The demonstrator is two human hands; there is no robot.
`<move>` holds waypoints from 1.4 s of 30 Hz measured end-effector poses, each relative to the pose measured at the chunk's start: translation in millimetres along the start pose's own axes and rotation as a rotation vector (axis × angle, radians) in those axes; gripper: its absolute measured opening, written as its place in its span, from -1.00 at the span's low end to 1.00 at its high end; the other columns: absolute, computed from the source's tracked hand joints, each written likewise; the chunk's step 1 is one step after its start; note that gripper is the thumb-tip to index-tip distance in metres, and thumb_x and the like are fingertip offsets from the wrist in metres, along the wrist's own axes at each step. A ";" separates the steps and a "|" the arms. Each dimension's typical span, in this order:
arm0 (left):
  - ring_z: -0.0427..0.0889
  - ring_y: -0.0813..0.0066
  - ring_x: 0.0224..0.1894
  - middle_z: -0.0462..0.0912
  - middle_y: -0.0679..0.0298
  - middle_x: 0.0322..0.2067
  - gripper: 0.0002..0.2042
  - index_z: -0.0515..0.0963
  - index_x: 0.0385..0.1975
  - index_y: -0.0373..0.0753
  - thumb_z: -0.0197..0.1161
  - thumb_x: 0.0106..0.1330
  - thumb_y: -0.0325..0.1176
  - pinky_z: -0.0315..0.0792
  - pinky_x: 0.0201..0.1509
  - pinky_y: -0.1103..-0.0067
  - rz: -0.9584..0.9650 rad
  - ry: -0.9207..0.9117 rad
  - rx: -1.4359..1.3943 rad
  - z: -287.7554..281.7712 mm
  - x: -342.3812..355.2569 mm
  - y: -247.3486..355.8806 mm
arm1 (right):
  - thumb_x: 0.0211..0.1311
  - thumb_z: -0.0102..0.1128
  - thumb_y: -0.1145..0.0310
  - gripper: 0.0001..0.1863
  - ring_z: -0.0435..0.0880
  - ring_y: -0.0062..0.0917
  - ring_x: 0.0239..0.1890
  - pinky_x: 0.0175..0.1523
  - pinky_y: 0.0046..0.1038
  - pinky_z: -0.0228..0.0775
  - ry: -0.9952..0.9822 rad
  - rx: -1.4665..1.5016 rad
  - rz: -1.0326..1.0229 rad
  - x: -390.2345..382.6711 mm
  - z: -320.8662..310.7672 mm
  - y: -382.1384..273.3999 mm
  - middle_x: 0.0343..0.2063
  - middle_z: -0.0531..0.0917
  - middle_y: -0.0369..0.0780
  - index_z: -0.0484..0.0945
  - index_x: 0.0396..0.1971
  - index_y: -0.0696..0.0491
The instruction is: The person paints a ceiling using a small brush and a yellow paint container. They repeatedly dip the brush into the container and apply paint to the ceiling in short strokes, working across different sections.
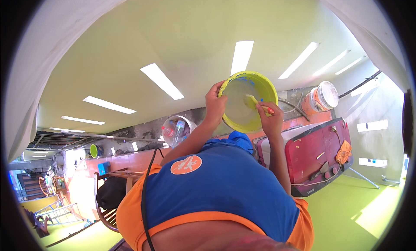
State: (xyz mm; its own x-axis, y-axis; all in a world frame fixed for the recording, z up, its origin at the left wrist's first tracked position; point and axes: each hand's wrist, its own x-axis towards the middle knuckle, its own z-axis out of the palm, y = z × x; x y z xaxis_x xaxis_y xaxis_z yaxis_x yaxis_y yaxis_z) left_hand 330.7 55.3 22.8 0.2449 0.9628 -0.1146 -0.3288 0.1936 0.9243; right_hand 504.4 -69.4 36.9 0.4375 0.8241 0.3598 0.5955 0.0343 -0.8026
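Observation:
A lime-yellow bucket [271, 88] is in front of me, its open top facing up and its rim smeared with paint. Its inside holds a pale greyish liquid. My left hand [215, 102] grips the bucket's rim on the left side, fingers closed over the edge. In my right hand [272, 115] is a paintbrush [251, 99], fingers wrapped round its handle. The bristles point down and left inside the bucket; whether they touch the liquid, I cannot tell. A small red patch shows by the fingers.
Left of the bucket stands a white bucket [190, 122] with plastic bottles [178, 128]. Paint-stained buckets [310, 102] are at the right, by a hose. A dark red appliance [312, 158] with tools and an orange cloth [344, 152] is nearer. A wooden chair [99, 199] stands left; a light green wall [190, 38] rises ahead.

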 end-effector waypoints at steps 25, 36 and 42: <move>0.66 0.36 -0.02 0.61 0.07 0.00 -0.43 0.40 0.17 -0.46 -0.03 0.04 -0.77 0.55 0.07 0.52 0.013 0.197 -0.061 -83.3 16.0 -0.6 | 0.38 0.17 0.50 -0.83 0.72 -0.33 -0.19 0.11 -0.33 0.67 0.561 1.206 0.082 261.5 71.0 -79.3 -0.19 0.61 -0.03 0.43 -0.17 0.28; 0.65 0.35 -0.01 0.59 0.05 0.01 -0.41 0.38 0.19 -0.49 -0.05 0.03 -0.78 0.54 0.07 0.52 0.030 0.241 -0.049 -100.1 13.1 7.5 | 0.41 0.13 0.48 -0.84 0.72 -0.36 -0.15 0.07 -0.35 0.68 0.651 1.077 0.201 188.4 141.6 13.7 -0.17 0.59 -0.04 0.41 -0.18 0.26; 0.65 0.34 -0.01 0.60 0.05 -0.01 -0.43 0.39 0.18 -0.48 -0.04 0.04 -0.78 0.55 0.08 0.51 0.041 0.234 -0.035 -100.8 14.7 4.5 | 0.38 0.17 0.48 -0.82 0.72 -0.36 -0.18 0.07 -0.35 0.69 0.645 1.076 0.286 219.8 129.5 -22.5 -0.19 0.59 -0.04 0.39 -0.18 0.25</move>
State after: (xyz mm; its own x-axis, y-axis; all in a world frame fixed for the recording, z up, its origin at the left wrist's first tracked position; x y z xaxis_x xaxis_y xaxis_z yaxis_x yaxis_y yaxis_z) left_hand 240.8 89.3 -11.4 0.0137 0.9866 -0.1624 -0.3669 0.1561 0.9171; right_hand 499.9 184.1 72.4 0.8838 0.4666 0.0341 -0.2814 0.5884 -0.7580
